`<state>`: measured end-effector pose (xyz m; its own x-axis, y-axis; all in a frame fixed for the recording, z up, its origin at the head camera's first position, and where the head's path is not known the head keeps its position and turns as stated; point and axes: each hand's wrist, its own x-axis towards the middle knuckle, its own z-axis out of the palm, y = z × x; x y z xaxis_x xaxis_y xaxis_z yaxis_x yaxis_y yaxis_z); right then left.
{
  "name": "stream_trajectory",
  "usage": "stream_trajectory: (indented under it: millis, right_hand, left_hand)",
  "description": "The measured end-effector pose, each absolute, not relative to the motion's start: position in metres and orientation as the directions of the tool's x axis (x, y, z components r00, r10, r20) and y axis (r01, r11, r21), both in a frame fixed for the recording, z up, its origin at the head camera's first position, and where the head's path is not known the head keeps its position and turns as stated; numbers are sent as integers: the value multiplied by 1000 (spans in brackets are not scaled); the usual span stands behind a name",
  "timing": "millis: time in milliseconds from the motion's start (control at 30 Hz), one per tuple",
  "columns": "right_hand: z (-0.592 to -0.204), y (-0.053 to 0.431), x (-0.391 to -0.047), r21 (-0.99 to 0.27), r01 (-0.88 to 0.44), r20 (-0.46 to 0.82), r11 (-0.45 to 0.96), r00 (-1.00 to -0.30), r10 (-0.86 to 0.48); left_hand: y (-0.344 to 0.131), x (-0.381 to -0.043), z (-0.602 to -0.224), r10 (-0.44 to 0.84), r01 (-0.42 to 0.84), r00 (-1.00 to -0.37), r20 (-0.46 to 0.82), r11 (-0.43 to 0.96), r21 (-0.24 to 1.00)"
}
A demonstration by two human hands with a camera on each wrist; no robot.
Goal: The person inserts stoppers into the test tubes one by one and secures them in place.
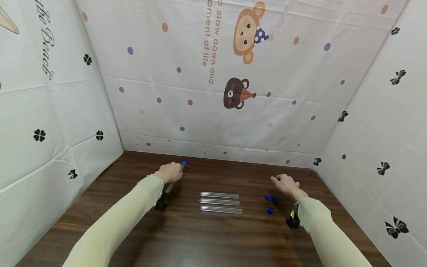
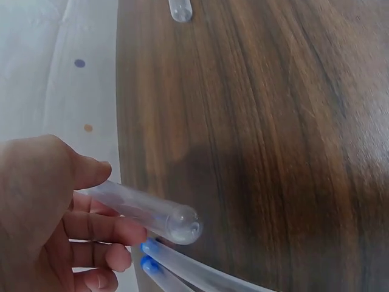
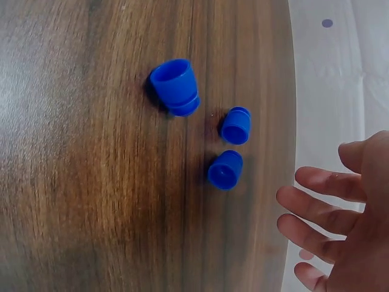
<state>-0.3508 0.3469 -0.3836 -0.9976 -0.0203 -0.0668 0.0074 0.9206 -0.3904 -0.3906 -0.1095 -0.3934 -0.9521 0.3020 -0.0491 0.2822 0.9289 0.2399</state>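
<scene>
My left hand (image 1: 170, 172) pinches a clear test tube (image 2: 143, 210) between thumb and fingers, its rounded end pointing out over the table. Beside it in the left wrist view lie two clear tubes with blue caps (image 2: 149, 265). The head view shows a blue-ended tube (image 1: 170, 186) by this hand; whether it is the held one I cannot tell. Three clear test tubes (image 1: 219, 202) lie side by side, mid-table. My right hand (image 1: 287, 184) hovers with fingers spread and relaxed, holding nothing. Near it, three loose blue caps (image 3: 174, 85) lie on their sides, apart from the fingers.
The dark wooden table (image 1: 213, 237) is bordered by white printed cloth walls (image 1: 186, 115) at the back and both sides. Black wrist devices (image 1: 292, 220) sit under both forearms.
</scene>
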Motion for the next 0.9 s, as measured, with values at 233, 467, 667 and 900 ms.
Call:
stream_trajectory:
  millis: [233, 467, 667, 900]
  right_hand:
    - [-383, 345, -350, -363, 17, -89, 932, -996, -16]
    - [-387, 344, -351, -328, 1, -83, 945, -996, -27]
    - [-387, 342, -350, -318, -34, -59, 948, -997, -55]
    - [-387, 340, -348, -316, -33, -77, 948, -995, -60]
  left_hand:
    - [-115, -390, -397, 305, 291, -951, -54, 939, 183]
    - [-117, -389, -401, 311, 306, -948, -66, 949, 69]
    - [-119, -389, -405, 311, 312, -948, -64, 950, -3]
    - [-122, -387, -408, 330, 333, -941, -78, 942, -37]
